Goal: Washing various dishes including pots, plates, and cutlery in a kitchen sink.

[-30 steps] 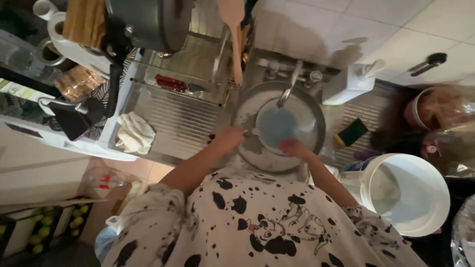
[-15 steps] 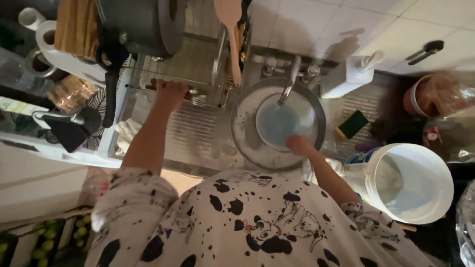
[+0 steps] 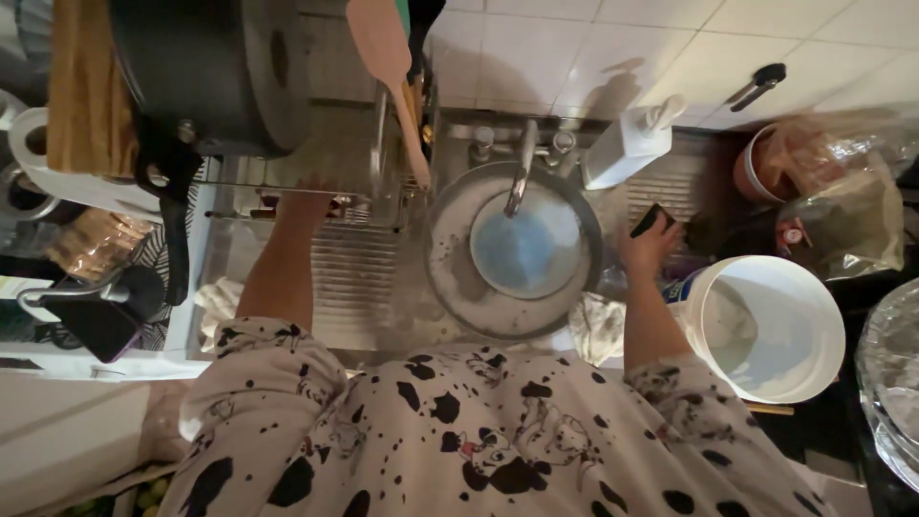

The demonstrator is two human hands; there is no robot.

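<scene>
- Landmark: round sink basin, with a blue plate lying in it under the tap.
- Right hand: just right of the basin, fingers closed round a dark sponge.
- Left hand: reaches up-left of the basin, under the dish rack; the rack hides it, so grip cannot be told.
- White soap dispenser stands above the sponge.
- White bucket sits right of the basin, beside the right forearm.
- Dark pot and wooden spatula sit on the rack, covering the left hand.
</scene>
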